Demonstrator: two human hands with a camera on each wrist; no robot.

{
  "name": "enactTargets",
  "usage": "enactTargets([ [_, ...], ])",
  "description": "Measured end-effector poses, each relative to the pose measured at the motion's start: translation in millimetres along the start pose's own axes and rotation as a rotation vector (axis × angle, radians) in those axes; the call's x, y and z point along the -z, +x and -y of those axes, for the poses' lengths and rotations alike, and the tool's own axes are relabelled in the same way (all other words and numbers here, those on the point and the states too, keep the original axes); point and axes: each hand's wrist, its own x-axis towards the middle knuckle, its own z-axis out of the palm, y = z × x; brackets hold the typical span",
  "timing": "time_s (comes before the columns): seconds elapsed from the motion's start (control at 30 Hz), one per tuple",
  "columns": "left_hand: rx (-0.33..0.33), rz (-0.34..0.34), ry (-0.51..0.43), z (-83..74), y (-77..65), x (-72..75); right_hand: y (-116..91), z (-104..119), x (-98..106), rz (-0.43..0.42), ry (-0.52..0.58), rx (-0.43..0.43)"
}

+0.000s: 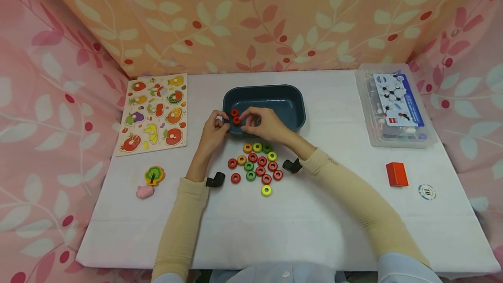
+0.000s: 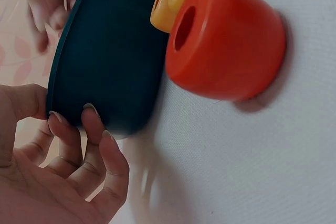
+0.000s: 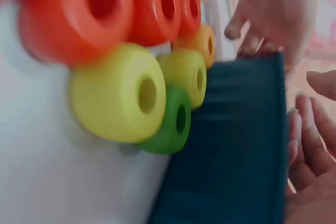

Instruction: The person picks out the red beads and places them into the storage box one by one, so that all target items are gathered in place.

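A dark blue rectangular tub stands on the white-covered table. My left hand holds its left end, the thumb over the rim and the fingertips on the outer wall in the left wrist view. Red rings lie inside the tub near that end. Over the tub, beside those rings, is my right hand; its thumb and fingers stand apart in the right wrist view, with nothing seen between them. Several red, orange, yellow and green rings lie in front of the tub.
At the left are a fruit puzzle board, a toy tree and a pink pig-like figure. On the right sit a clear plastic case, a red block and a round chip.
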Motion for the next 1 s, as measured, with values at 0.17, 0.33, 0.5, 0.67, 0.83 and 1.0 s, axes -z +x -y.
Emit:
enactTargets([
  [0.17,-0.011,-0.021,-0.013,20.6,11.4,-1.4,-23,8,4,0.043,0.025,0.043],
  [0.33,-0.031,-0.042,0.002,25.8,12.6,-2.7,-42,12,10,0.207,0.019,-0.004],
  [0.5,-0.023,-0.045,-0.010,26.5,11.3,-4.1,-57,6,12,0.379,-0.062,-0.099],
  [0.67,-0.019,-0.054,-0.006,26.7,10.5,-4.9,-70,-5,5,0.370,-0.164,-0.104],
  [0.83,-0.019,-0.051,0.006,26.8,11.1,-4.1,-75,-10,-2,0.298,-0.227,-0.055],
  [1.0,-0.016,-0.049,0.006,26.9,11.2,-3.8,-74,-8,1,0.237,-0.204,-0.022],
])
